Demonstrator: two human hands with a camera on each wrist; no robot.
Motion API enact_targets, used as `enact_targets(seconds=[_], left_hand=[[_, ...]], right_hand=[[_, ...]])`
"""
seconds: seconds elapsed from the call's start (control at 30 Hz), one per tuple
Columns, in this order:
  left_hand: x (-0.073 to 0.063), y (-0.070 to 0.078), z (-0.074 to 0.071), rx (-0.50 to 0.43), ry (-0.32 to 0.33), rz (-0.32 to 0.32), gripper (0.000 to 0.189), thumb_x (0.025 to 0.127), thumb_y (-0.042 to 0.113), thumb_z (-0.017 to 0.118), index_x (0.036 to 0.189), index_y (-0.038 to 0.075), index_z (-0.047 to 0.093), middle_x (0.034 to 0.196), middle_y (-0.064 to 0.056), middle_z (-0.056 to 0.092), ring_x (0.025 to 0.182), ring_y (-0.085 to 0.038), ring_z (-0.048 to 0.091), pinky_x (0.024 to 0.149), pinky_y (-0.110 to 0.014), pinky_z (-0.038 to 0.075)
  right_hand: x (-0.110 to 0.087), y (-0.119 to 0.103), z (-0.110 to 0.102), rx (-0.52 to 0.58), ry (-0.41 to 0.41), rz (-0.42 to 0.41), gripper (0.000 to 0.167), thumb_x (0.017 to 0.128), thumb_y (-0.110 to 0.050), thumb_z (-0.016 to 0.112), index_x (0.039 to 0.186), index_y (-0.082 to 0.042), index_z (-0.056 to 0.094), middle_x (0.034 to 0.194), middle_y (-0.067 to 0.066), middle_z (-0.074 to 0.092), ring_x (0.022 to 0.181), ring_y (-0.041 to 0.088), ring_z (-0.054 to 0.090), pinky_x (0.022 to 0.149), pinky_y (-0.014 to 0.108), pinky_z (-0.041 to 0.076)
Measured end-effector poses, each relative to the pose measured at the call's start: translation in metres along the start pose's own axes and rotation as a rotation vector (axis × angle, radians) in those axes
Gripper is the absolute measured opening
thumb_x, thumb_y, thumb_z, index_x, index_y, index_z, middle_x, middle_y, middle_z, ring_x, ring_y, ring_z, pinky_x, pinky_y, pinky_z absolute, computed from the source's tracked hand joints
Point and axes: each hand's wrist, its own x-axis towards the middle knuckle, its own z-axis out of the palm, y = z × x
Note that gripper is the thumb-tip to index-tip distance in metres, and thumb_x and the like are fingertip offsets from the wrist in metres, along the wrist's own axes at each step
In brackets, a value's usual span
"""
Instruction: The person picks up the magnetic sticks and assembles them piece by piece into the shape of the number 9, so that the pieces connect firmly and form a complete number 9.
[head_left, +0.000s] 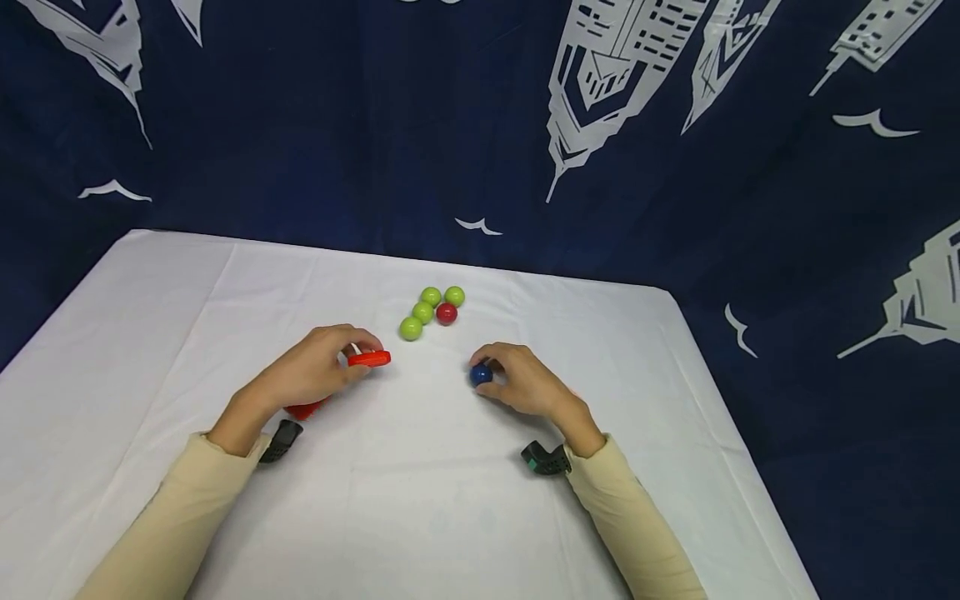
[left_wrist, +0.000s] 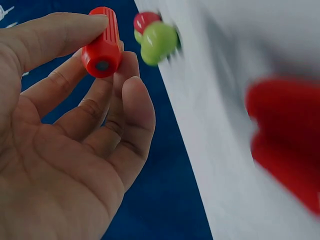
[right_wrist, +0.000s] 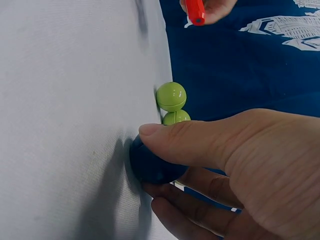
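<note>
In the head view my left hand (head_left: 322,362) pinches a short red ribbed plastic rod (head_left: 370,358) between thumb and fingers, above the table. The left wrist view shows the rod (left_wrist: 102,45) from its end, which has a round grey dot. My right hand (head_left: 521,379) pinches a dark blue ball (head_left: 481,374) between thumb and fingers, close over the cloth. In the right wrist view the thumb partly covers this glossy ball (right_wrist: 155,162). Beyond both hands, several green balls (head_left: 410,328) lie close together with one red ball (head_left: 447,313).
Partly hidden under my left wrist is a red object (head_left: 306,410), blurred in the left wrist view. A white cloth (head_left: 420,508) covers the table. Behind its far edge hangs a dark blue curtain (head_left: 337,150) with white building prints.
</note>
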Motion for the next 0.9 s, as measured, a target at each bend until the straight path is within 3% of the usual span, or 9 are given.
enact_targets(seconds=[0.2,0.53,0.9], left_hand=[[0.018,0.012,0.018,-0.033,-0.032,0.047,0.024,0.089,0.002,0.069,0.112,0.007,0.07,0.103,-0.005,0.07,0.094,-0.022,0.061,0.082,-0.036,0.049],[0.049,0.022,0.043,-0.108,-0.076,0.064,0.02,0.089,0.002,0.07,0.108,0.008,0.071,0.101,-0.005,0.069,0.094,-0.023,0.061,0.088,-0.04,0.05],[0.06,0.031,0.064,-0.153,-0.105,0.046,0.018,0.09,0.004,0.07,0.108,0.006,0.071,0.099,-0.007,0.069,0.092,-0.021,0.06,0.086,-0.034,0.049]], right_hand=[[0.001,0.0,0.002,0.009,-0.01,-0.017,0.034,0.085,-0.007,0.079,0.117,-0.006,0.066,0.115,0.006,0.069,0.104,0.02,0.066,0.094,0.036,0.053],[0.001,0.0,-0.001,0.032,-0.008,-0.024,0.034,0.085,-0.006,0.079,0.117,-0.004,0.066,0.115,0.007,0.069,0.105,0.021,0.067,0.095,0.036,0.053],[0.001,0.0,-0.001,0.025,-0.009,-0.026,0.033,0.085,-0.007,0.079,0.116,-0.006,0.066,0.115,0.006,0.069,0.106,0.022,0.067,0.096,0.038,0.053]])
